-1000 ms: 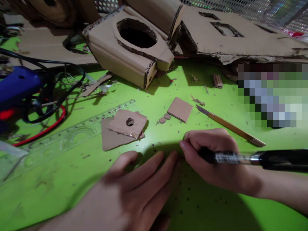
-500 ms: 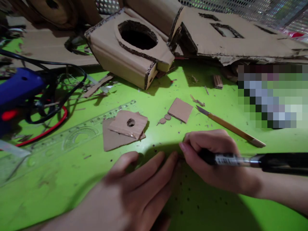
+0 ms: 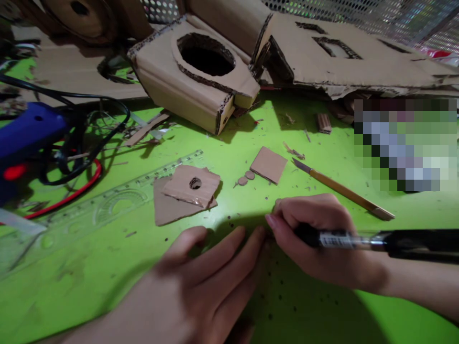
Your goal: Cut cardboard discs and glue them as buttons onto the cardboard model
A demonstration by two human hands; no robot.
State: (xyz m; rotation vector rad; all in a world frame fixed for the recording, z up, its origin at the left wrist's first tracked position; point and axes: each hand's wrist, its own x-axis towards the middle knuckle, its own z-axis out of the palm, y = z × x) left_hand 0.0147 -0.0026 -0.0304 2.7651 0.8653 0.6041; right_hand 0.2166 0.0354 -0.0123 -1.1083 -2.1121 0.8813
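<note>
My right hand (image 3: 317, 234) grips a black pen (image 3: 376, 240) whose barrel runs off to the right; its tip is hidden under my fingers. My left hand (image 3: 201, 282) lies flat on the green table (image 3: 89, 267), fingertips meeting the right hand's; whatever sits beneath them is hidden. Just beyond the hands lie a cardboard piece with a round hole (image 3: 191, 185), a small cardboard square (image 3: 268, 164) and two tiny cardboard discs (image 3: 245, 177).
A craft knife (image 3: 340, 189) lies to the right. A clear ruler (image 3: 107, 203) crosses the left side. A blue glue gun (image 3: 25, 136) with black and red cables sits far left. Cardboard box with a round hole (image 3: 201, 71) and cut cardboard sheets (image 3: 340, 57) fill the back.
</note>
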